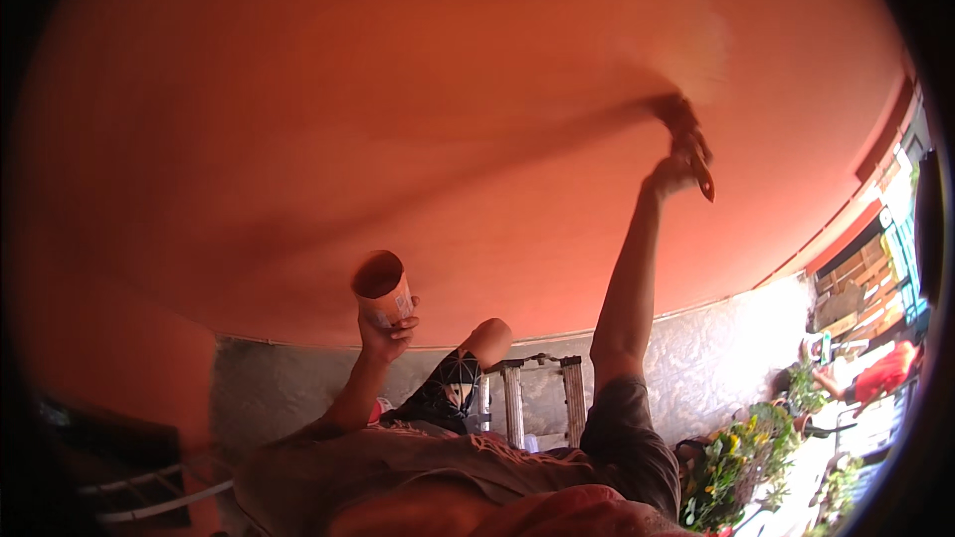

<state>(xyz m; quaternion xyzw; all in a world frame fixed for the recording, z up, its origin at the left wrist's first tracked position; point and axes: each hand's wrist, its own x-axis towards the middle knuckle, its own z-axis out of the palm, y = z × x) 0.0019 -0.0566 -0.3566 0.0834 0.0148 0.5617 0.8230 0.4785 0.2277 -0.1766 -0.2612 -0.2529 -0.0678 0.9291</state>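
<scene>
My right hand (676, 171) is stretched out far up to the right, its fingers closed round a paintbrush (704, 179). The brush's dark bristles touch the orange wall (477, 70), next to a paler, uneven patch (686, 45). Lower and to the left, my left hand (386, 338) grips a round paint can (383, 288) from below and the side. The can is tilted slightly, and its open mouth shows reddish-orange paint inside. A long arm shadow runs across the wall to the brush.
A ladder (542, 403) stands below me, close to my bent knee (489, 340). Grey concrete floor (288, 388) runs along the wall's foot. Potted plants (736, 467) stand at the lower right, with a person in red (885, 373) beyond. A metal rail (159, 497) is at lower left.
</scene>
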